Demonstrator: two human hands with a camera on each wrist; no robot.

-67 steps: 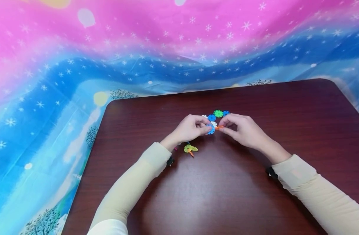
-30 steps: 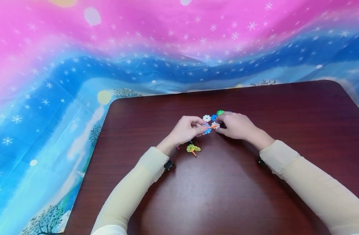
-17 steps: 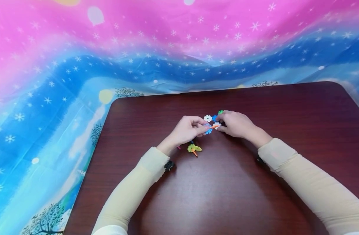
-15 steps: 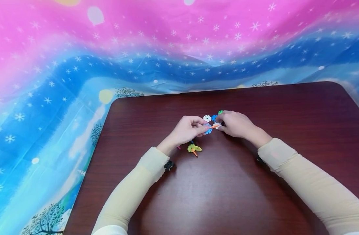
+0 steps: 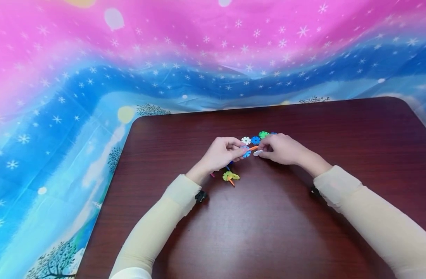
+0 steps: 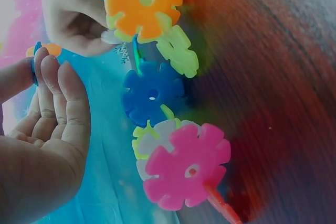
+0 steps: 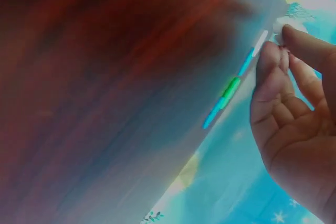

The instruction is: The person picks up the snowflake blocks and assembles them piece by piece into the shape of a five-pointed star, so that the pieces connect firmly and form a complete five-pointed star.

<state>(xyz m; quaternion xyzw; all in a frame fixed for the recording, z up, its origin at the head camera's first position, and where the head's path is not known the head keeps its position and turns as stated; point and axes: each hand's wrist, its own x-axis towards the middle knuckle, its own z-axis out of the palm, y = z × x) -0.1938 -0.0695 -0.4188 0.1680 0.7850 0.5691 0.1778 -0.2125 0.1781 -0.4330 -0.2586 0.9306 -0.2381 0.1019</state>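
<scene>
Thumb and fingers of my left hand (image 5: 222,154) pinch a blue notched snowflake disc (image 5: 247,153), with an orange disc (image 5: 253,148) seen edge-on against it. In the left wrist view, the blue disc (image 6: 37,66) is edge-on between thumb and fingertips. My right hand (image 5: 285,149) pinches a white snowflake disc (image 5: 257,153), tilted nearly edge-on, just right of the blue one. In the right wrist view, that white disc (image 7: 286,26) is partly covered by the thumb. The orange disc's far end reaches near the right fingers; whether it touches them or the white disc, I cannot tell.
Just beyond the hands lie loose discs: white (image 5: 245,140), blue (image 5: 255,140), green (image 5: 263,134) and blue (image 5: 274,133). Below the left wrist sits a joined cluster including a yellow disc (image 5: 227,176) and a pink disc (image 6: 186,167). A patterned cloth (image 5: 213,85) hangs behind the brown table (image 5: 254,232).
The right hand was at the orange disc, then moved to the white disc lying nearby. It now has the white disc tilted up in its fingers. The left hand keeps its hold.
</scene>
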